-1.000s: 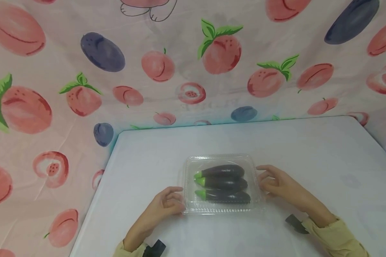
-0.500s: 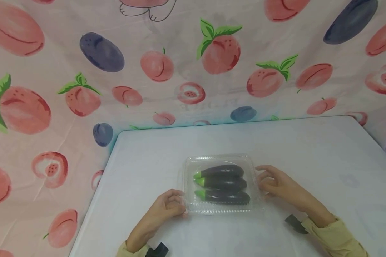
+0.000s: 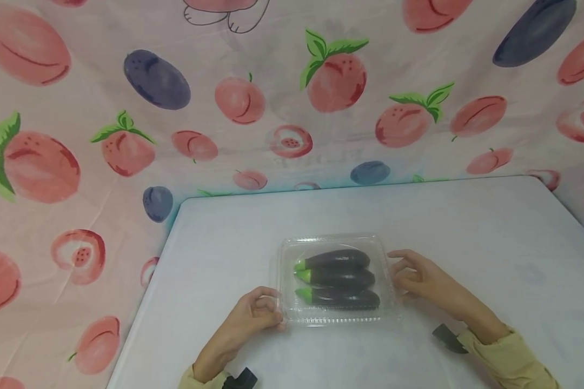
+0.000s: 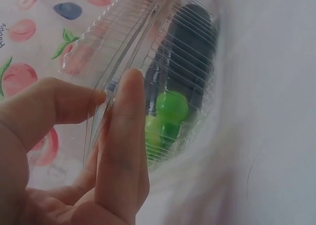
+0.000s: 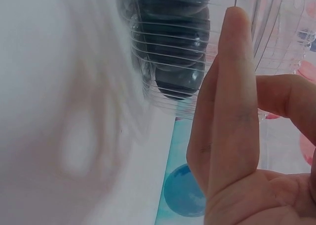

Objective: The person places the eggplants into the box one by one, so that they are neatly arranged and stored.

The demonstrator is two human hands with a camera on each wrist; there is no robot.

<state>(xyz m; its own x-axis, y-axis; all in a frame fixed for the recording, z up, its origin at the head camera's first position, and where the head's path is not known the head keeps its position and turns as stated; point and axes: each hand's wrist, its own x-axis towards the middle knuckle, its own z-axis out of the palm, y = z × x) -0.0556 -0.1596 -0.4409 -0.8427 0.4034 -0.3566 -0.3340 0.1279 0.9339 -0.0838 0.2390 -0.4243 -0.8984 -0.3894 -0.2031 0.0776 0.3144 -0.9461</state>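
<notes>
A clear plastic clamshell box (image 3: pixel 338 317), its lid down, sits on the white table in the head view. Three dark eggplants (image 3: pixel 339 277) with bright green stem ends lie side by side in it, stems to the left. At the box's left front corner my left hand (image 3: pixel 250 313) pinches the rim; the left wrist view has the thumb on one side of the edge and straight fingers (image 4: pixel 123 151) on the other. My right hand (image 3: pixel 420 278) grips the right rim likewise, its fingers (image 5: pixel 237 101) along the ribbed wall and the thumb partly hidden behind them.
The white table (image 3: pixel 233 232) stretches around the box on every side. Behind and to the left hangs a pink fruit-print cloth (image 3: pixel 253 48) that meets the table's edges. Dark straps (image 3: pixel 450 339) show at both sleeve cuffs.
My left hand has shifted slightly right and toward me along the box's left rim, its fingers drawing in on the edge. The right hand and the box stay in place.
</notes>
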